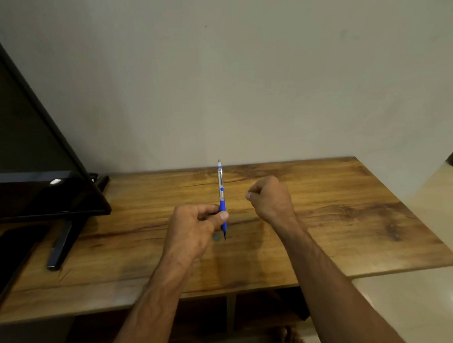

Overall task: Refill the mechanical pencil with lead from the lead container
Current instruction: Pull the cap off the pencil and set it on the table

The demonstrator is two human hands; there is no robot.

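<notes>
Wooden table (324,219) — black screen (27,152) stands at far left on its stand foot (60,247); dark flat object (15,245) at near left.

The left hand (194,229) covers part of the blue grip of the pencil (221,187). Just beside the pencil's tip, a small teal thing (216,238) is half hidden behind that hand (too little shows to name it). The right hand (271,198) has thumb and forefinger pressed together; whether they pinch anything is too small to tell. A dark screen (27,152) is cut off by the left edge, both forearms by the bottom edge.
</notes>
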